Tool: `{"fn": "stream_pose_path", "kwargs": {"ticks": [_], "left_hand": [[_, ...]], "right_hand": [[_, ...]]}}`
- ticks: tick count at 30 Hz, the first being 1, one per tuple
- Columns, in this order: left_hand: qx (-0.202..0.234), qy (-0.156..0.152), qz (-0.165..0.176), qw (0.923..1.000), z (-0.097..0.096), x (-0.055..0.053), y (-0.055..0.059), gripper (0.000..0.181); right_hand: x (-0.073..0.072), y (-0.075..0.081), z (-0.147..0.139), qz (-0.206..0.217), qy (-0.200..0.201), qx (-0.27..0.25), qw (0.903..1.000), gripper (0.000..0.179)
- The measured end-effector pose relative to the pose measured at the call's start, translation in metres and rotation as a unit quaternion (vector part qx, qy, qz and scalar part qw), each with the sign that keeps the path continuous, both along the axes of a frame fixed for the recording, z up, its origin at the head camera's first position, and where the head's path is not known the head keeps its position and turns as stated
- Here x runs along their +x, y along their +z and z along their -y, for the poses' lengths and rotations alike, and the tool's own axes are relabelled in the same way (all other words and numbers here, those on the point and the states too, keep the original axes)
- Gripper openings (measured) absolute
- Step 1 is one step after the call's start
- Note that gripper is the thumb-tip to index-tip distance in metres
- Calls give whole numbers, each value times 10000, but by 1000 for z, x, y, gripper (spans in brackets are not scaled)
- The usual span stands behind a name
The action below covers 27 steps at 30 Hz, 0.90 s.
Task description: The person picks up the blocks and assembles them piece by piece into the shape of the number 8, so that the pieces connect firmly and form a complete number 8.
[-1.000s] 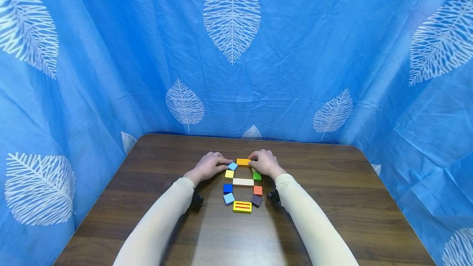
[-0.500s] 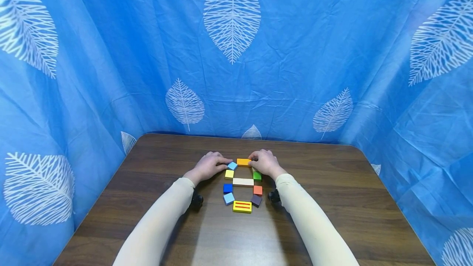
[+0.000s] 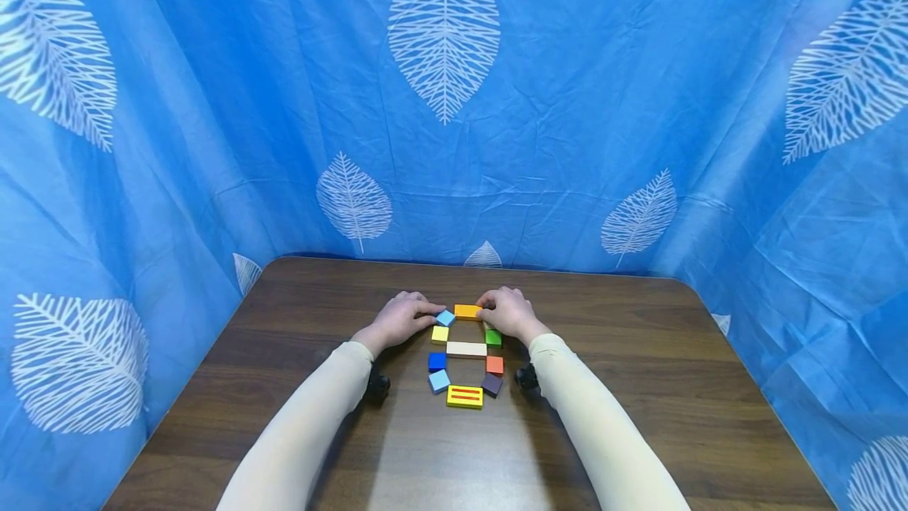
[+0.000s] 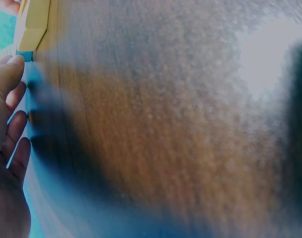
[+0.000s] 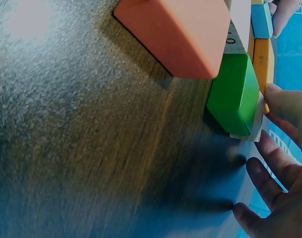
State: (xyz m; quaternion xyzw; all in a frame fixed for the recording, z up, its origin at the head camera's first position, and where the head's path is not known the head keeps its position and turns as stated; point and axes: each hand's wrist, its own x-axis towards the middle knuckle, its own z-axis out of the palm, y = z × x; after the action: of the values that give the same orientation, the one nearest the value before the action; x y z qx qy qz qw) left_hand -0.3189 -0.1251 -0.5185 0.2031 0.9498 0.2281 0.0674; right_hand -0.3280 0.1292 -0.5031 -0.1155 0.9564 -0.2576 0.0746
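In the head view, coloured wooden blocks form a closed figure with a crossbar on the table. My left hand (image 3: 402,317) pinches a small light blue block (image 3: 445,318) at the upper left, between thumb and index finger; its other fingers are loosely bent. My right hand (image 3: 511,312) grips the right end of the long orange block (image 3: 467,311) at the top. Beside it, a pale block is mostly hidden by that hand. Below lie a yellow block (image 3: 440,334), a green block (image 5: 235,94) and a cream crossbar block (image 3: 467,350).
The lower half has a dark blue block (image 3: 437,362), another light blue block (image 3: 439,382), a red-striped yellow block (image 3: 464,397), a dark purple block (image 3: 492,385) and an orange-red block (image 3: 494,366). A blue leaf-print curtain (image 3: 454,156) surrounds the brown wooden table (image 3: 284,337).
The light blue block under my left fingers has shifted very slightly left, away from the orange block. My right hand and the other blocks look unchanged.
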Motion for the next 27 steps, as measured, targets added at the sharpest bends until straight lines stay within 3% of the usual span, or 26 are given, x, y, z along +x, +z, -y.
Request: {"fn": "stream_pose_path", "kwargs": {"ticks": [27], "left_hand": [[-46, -60, -50, 10000, 3, -9, -3, 34]], "right_hand": [[-6, -1, 3, 80, -60, -35, 9999, 21]]}}
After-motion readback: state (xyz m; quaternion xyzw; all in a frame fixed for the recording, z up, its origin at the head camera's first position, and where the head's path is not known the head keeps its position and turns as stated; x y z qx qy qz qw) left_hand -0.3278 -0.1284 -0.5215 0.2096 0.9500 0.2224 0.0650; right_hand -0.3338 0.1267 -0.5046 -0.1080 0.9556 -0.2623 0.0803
